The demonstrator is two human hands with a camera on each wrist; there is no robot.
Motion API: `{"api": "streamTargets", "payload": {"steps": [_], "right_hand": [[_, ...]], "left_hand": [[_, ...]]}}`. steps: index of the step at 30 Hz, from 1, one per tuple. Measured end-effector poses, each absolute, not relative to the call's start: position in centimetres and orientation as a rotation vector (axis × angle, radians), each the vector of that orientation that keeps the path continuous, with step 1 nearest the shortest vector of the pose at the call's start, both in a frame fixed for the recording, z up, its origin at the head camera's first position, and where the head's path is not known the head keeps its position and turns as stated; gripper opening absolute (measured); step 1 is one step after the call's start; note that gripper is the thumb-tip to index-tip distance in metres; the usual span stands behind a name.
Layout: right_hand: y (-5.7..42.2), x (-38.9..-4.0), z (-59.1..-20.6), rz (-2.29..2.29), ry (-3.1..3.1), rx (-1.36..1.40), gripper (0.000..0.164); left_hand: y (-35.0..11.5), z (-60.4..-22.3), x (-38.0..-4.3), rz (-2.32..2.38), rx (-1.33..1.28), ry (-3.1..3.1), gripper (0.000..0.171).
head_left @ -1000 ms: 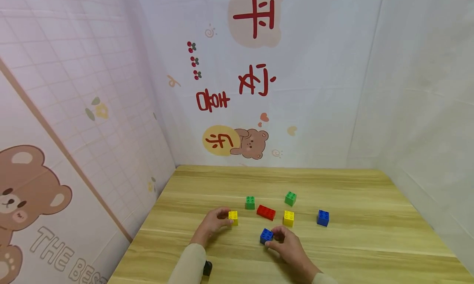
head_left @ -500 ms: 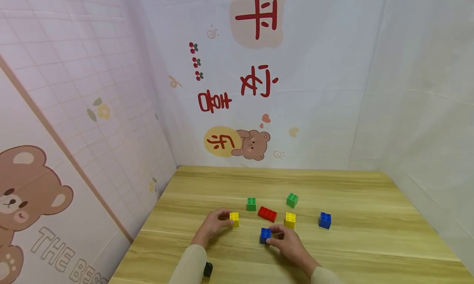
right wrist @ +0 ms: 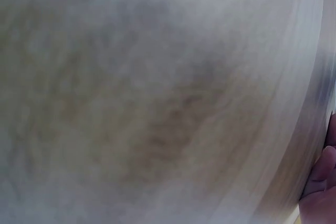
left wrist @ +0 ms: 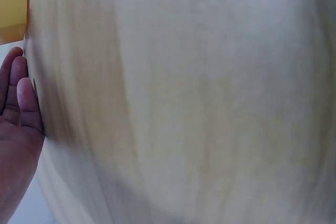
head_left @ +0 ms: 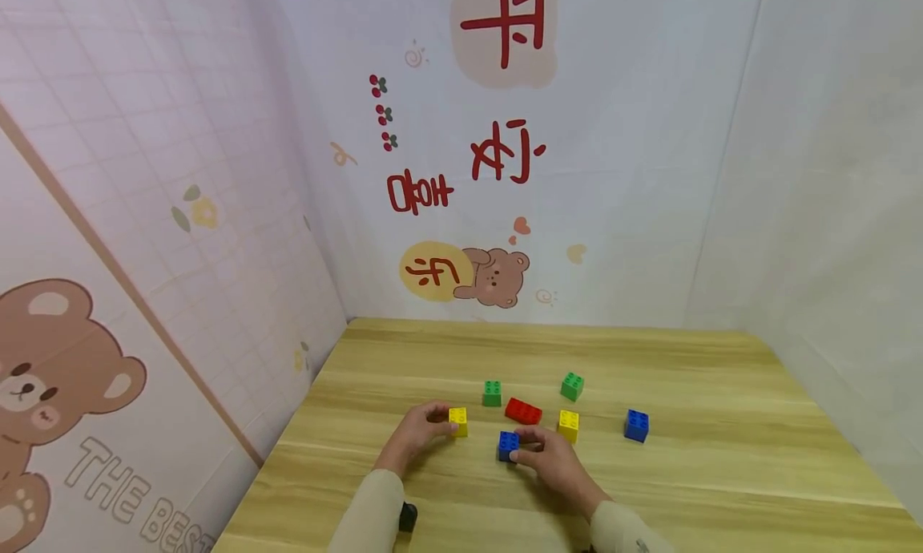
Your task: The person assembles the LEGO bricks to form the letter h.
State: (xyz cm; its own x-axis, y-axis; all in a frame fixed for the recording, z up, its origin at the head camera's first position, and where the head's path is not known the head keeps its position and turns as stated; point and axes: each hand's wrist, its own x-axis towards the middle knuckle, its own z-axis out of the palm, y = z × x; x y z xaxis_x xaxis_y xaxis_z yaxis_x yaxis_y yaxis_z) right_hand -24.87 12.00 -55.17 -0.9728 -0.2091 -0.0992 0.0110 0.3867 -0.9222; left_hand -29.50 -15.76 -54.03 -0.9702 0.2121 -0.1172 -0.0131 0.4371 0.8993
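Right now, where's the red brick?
In the head view, the red building brick lies just right of centre, between the left green brick and the right yellow brick.

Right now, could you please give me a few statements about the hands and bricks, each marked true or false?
1. The left hand holds a yellow brick. True.
2. The right hand holds a blue brick. True.
3. Both blue bricks are held. False: the other blue brick stands apart from both hands.
4. Two green bricks are on the table. True.
5. The green bricks are stacked. False: they stand apart.
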Motion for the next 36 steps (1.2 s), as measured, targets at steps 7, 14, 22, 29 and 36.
{"api": "streamTargets", "payload": {"steps": [7,14,22,29,36], "right_hand": [[11.8,-25.1,-55.1,-1.619,2.451,-0.197,0.043],[11.6,-25.0,-54.9,-1.599,2.451,-0.184,0.045],[11.5,-24.7,-55.0,-1.622,2.448,-0.189,0.045],[11.7,-24.6,-54.9,-1.632,2.433,-0.182,0.046],[11.9,-24.8,-55.0,-1.612,2.459,-0.164,0.046]], "left_hand": [[-15.8,-53.1,-30.0,1.611,0.161,2.47,0.038],[-14.8,-52.1,-30.2,1.705,0.269,2.429,0.037],[-13.1,-50.7,-29.4,1.736,0.34,2.381,0.035],[-11.8,-50.7,-29.0,1.751,0.381,2.349,0.033],[-10.6,-50.9,-28.3,1.7,0.421,2.329,0.031]]}}
